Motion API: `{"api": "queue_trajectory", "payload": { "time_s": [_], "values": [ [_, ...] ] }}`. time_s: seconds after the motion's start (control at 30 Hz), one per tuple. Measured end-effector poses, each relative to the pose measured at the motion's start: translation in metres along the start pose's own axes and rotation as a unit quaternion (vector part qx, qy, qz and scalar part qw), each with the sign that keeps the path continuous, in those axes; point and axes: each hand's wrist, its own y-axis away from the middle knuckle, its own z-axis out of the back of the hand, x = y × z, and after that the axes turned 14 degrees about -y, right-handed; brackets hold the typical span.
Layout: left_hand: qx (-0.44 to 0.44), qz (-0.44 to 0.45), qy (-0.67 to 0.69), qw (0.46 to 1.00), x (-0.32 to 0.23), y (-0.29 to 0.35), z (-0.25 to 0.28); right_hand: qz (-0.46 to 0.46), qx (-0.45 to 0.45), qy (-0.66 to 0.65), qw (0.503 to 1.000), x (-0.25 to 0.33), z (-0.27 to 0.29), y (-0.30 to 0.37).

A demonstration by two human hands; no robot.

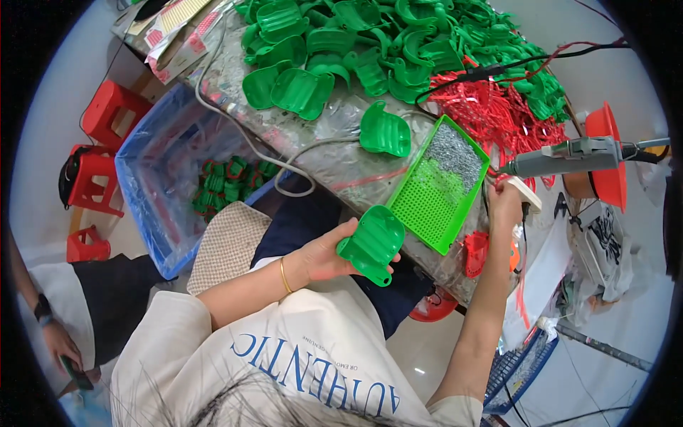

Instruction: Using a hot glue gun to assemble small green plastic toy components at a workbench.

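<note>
My left hand grips a curved green plastic piece with molded ridges and a small hole at its lower end, held above my lap. My right hand reaches to the right side of the table, fingers curled together beside a white block. What they close on, if anything, is hidden. Just beyond these fingers is a grey electric screwdriver, its tip pointing left. Between my hands a bright green perforated tray holds many small silvery metal parts. Another green piece lies by the tray.
Green pieces are heaped at the far side, beside red straps. Left of me, a blue crate holds green-and-red assemblies. A grey cable crosses the table. A person's hand holds a phone at the left, near red stools.
</note>
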Motion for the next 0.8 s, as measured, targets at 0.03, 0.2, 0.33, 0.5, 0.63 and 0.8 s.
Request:
{"api": "queue_trajectory", "payload": {
  "time_s": [0.03,0.2,0.33,0.5,0.63,0.8],
  "values": [
    [-0.005,-0.005,0.001,1.000,0.000,0.003,0.003,0.005,0.004,-0.002,1.000,0.003,0.003,0.005],
    [-0.014,0.011,-0.012,1.000,-0.007,0.008,0.009,0.141,-0.187,-0.122,0.965,-0.005,0.056,0.038],
    [0.016,0.038,-0.016,0.999,-0.012,0.009,0.008,0.089,-0.154,-0.237,0.955,0.034,0.118,0.106],
    [0.038,0.072,0.000,0.997,0.001,-0.003,-0.009,0.134,0.088,-0.384,0.909,0.115,0.109,0.173],
    [0.015,0.077,0.011,0.997,0.007,-0.004,-0.022,0.137,0.153,-0.343,0.917,0.136,0.072,0.186],
    [-0.010,0.042,0.036,0.998,0.014,0.000,-0.023,0.205,0.074,-0.322,0.921,0.140,0.047,0.194]
  ]
}}
